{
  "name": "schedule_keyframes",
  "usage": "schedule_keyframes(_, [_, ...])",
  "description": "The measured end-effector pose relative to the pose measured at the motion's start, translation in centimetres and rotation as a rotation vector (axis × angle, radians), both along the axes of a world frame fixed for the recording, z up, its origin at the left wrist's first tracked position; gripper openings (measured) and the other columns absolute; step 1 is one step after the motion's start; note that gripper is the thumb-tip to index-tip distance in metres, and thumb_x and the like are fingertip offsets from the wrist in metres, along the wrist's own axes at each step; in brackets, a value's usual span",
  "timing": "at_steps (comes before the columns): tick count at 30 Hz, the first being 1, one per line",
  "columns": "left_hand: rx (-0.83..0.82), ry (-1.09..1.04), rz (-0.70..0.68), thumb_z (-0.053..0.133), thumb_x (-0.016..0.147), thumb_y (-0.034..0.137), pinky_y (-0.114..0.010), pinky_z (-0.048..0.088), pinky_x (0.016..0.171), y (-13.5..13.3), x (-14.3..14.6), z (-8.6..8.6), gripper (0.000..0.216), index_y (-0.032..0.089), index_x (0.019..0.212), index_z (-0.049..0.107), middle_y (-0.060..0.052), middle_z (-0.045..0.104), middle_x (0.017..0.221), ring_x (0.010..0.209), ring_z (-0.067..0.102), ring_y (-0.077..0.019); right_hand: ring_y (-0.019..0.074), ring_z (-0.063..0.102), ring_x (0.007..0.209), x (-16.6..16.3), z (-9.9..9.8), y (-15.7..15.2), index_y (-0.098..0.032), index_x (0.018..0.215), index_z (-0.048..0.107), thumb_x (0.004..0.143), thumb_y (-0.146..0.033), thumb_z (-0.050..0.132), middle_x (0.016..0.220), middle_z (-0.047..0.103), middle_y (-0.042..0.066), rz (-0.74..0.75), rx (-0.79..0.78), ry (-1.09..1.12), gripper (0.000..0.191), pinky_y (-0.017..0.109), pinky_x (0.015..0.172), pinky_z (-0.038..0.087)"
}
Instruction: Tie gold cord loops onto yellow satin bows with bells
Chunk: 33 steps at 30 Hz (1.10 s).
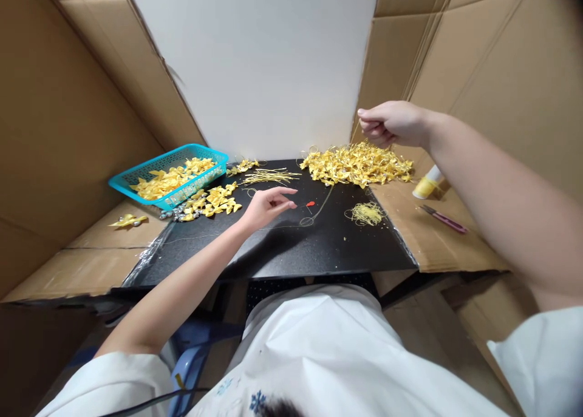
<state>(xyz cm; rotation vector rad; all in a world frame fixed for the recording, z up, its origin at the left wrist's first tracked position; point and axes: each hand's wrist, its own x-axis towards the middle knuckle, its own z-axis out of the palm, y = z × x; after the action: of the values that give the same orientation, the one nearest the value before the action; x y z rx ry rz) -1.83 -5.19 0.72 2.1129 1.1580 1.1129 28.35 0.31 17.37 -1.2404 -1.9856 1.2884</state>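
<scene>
My right hand [387, 122] is raised at the upper right, its thumb and fingers pinched on a thin yellow thread [324, 201]. The thread hangs toward the table and ends in a small loop. Over the middle of the table is my left hand [268, 207], with index finger stretched and thumb apart from it. A small red piece [310, 204] with a fine wire lies just right of my left fingertips. Whether a thin line by the thumb is held, I cannot make out. A fine pale strand crosses the black tabletop [282, 253] beneath my left wrist.
A turquoise basket [214, 156] of yellow ribbon bows stands left, with more bows [221, 200] beside it. Behind lie yellow strips [269, 176]. A large bow heap [355, 165], tangled thread [365, 213], thread spool [427, 186] and purple-handled snips [444, 218] are right. Cardboard walls enclose the table.
</scene>
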Motion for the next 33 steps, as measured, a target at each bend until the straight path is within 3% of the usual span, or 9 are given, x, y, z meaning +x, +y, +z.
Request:
schedule_keyframes(3, [0.158,-0.008,0.18,0.068,0.079,0.038,-0.023,0.042,0.056,-0.3,1.2,-0.1,0.026,0.017,0.094,0.069,-0.001,0.072,0.071,0.053,0.051,-0.0098,0.0069,0.012,0.045,-0.3,0.3,0.0,-0.021,0.06,0.024,0.103,-0.028,0.026,0.054,0.015,-0.006,0.004,0.013,0.014,0.044,0.022,0.042,0.011])
schedule_keyframes(6, [0.17,0.04,0.22,0.066,0.08,0.033,-0.025,0.044,0.062,-0.2,2.5,0.0,0.021,0.018,0.095,0.069,-0.002,0.072,0.082,0.062,0.053,-0.0117,0.007,0.01,0.046,-0.7,0.9,-0.2,-0.021,0.06,0.022,0.103,-0.028,0.025,0.053,0.013,-0.006,0.014,0.022,0.032,0.043,0.021,0.042,0.011])
schedule_keyframes(11, [-0.003,0.04,0.055,0.054,0.088,0.032,-0.029,0.048,0.077,2.6,4.4,1.1,0.032,0.015,0.11,0.069,-0.009,0.072,0.11,0.088,0.063,-0.0179,0.0074,0.01,0.046,-1.2,1.9,-0.9,-0.021,0.061,0.021,0.102,-0.03,0.025,0.055,0.014,-0.006,0.076,0.032,0.015,0.043,0.022,0.041,0.011])
schedule_keyframes(15, [-0.127,0.13,-0.185,0.059,0.084,0.033,-0.029,0.05,0.078,4.7,5.3,1.4,0.032,0.016,0.11,0.071,-0.008,0.075,0.107,0.093,0.067,-0.0194,0.0075,0.011,0.045,-1.4,2.2,-1.0,-0.021,0.061,0.021,0.102,-0.028,0.024,0.054,0.015,-0.006,0.07,0.073,0.015,0.042,0.022,0.041,0.012])
schedule_keyframes(20, [-0.259,0.225,-0.354,0.067,0.076,0.026,-0.028,0.051,0.075,4.9,5.0,0.1,0.024,0.016,0.095,0.076,-0.007,0.078,0.096,0.086,0.07,-0.0187,0.0077,0.011,0.045,-1.2,2.2,-0.8,-0.021,0.061,0.022,0.102,-0.027,0.023,0.054,0.015,-0.006,0.081,0.09,0.02,0.041,0.022,0.041,0.012])
schedule_keyframes(27, [-0.297,0.22,-0.352,0.071,0.074,0.035,-0.026,0.05,0.064,5.0,4.8,-0.9,0.032,0.012,0.096,0.075,-0.01,0.078,0.086,0.072,0.069,-0.0173,0.0081,0.01,0.046,-0.8,2.2,-0.7,-0.021,0.06,0.021,0.102,-0.027,0.023,0.056,0.013,-0.006,0.053,0.084,0.025,0.042,0.022,0.041,0.012])
schedule_keyframes(33, [-0.26,0.182,-0.268,0.074,0.071,0.036,-0.028,0.051,0.067,5.3,4.3,-1.1,0.034,0.013,0.096,0.074,-0.01,0.078,0.084,0.074,0.071,-0.0196,0.0079,0.01,0.046,-0.5,2.2,-0.7,-0.021,0.06,0.021,0.102,-0.028,0.025,0.054,0.013,-0.006,0.034,0.077,0.037,0.042,0.022,0.041,0.011])
